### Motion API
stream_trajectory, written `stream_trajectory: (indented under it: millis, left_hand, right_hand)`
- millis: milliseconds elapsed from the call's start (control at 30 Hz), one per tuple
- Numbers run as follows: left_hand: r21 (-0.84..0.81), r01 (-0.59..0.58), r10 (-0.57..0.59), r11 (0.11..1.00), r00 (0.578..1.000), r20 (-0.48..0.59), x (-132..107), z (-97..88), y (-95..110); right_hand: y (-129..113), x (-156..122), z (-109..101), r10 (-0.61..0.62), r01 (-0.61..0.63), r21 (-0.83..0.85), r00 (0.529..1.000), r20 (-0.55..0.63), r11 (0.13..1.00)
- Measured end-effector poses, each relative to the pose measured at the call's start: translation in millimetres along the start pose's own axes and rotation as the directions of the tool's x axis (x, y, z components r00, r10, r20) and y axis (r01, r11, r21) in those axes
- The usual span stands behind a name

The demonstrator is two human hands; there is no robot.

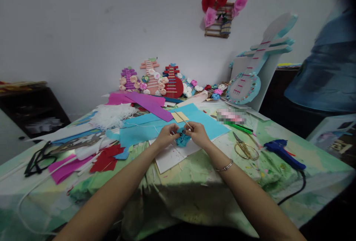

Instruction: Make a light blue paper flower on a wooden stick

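Note:
Between my two hands is a crumpled blue paper flower (182, 139), held over a white sheet (168, 160) near the table's front. My left hand (167, 135) pinches the flower's left side. My right hand (197, 134) closes on its right side and also holds a thin wooden stick (182, 117) that points up and left. Bright blue paper (207, 122) lies flat just beyond the hands, with a small tan card (180, 116) on it. The fingertips partly cover the flower.
To the right lie gold-handled scissors (246, 151), a green pen (241, 127) and a blue glue gun (285, 153) with a black cord. Black glasses (40, 159), red paper (107, 158) and white shreds (112, 115) are at left. Decorated paper lutes (174, 85) stand along the wall.

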State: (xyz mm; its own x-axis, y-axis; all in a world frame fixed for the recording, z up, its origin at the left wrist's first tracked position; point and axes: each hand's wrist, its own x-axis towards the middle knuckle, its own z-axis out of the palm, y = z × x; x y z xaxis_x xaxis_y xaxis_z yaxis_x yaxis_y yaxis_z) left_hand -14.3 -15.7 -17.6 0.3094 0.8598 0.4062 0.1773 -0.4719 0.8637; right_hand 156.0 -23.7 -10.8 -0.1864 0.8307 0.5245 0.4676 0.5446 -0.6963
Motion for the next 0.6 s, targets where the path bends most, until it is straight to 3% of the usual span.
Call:
stream_trajectory:
  millis: [100, 267, 367, 500, 600]
  left_hand:
    - [0.028, -0.005, 0.005, 1.0, 1.0, -0.012, -0.7, 0.8, 2.4]
    - [-0.213, 0.098, -0.099, 0.972, 0.995, 0.006, -2.7, 0.3, 1.8]
    - [-0.278, 0.135, -0.141, 0.951, 0.99, 0.0, -2.5, -0.2, -0.9]
    - [-0.241, 0.123, -0.132, 0.963, 0.991, -0.022, -0.5, 0.8, -4.4]
    - [-0.125, 0.077, -0.084, 0.989, 0.996, -0.044, 0.2, 2.2, -5.0]
  right_hand:
    - [-1.3, -1.0, -0.3, 0.004, -0.005, -0.046, 1.0, -0.006, 0.999]
    - [-1.4, -1.1, -0.9, -0.018, 0.02, -0.057, 1.0, 0.02, 0.998]
    - [-1.4, -0.7, -1.0, -0.006, 0.007, -0.036, 1.0, 0.029, 0.999]
    - [-2.1, -0.8, -1.0, 0.003, -0.003, -0.025, 1.0, -0.001, 1.0]
    - [-2.7, -1.7, -1.0, 0.002, -0.002, -0.07, 1.0, -0.012, 0.998]
